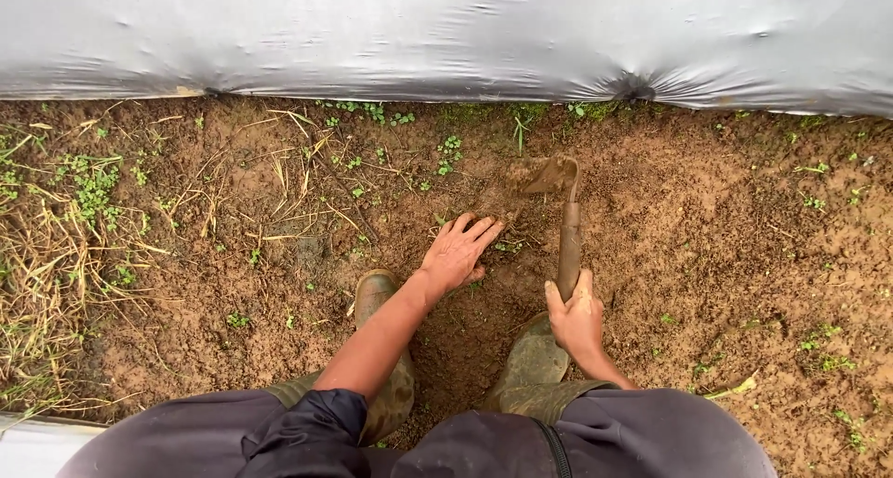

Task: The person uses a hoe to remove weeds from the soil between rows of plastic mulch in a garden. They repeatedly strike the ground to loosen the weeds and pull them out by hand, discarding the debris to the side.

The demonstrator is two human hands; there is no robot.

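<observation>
Looking down, we log these:
posture: we see the person crouched over bare brown soil [707, 245], knees and dark trousers [642, 436] at the near edge, view straight down.
left hand: we mark the left hand [458, 250] flat on the ground, fingers spread wide and pointing far, palm down, holding nothing; fingertips touch the dirt just left of the tool's blade.
right hand: we mark the right hand [577, 318] wrapped tight around the near end of the hand hoe [566, 227], thumb up along the handle.
hand hoe: we see it muddy, handle running from the right hand toward the far side, blade [553, 176] tilted with its edge at the soil, near the plastic sheet, right of the left hand.
boots: we note the left boot [381, 348] under the left forearm, the right boot [535, 362] just below the right hand, both olive and mud-smeared.
plastic sheet: we see a grey plastic sheet [446, 32] stretched across the whole far side, its lower edge meeting the soil.
weeds: we spot small green weeds [93, 185] far left and along the sheet edge, sparse ones on the right.
dry grass: we log dry straw [42, 283] piled at the left.
soil between boots: looks loosened and darker; depth we cannot tell.
</observation>
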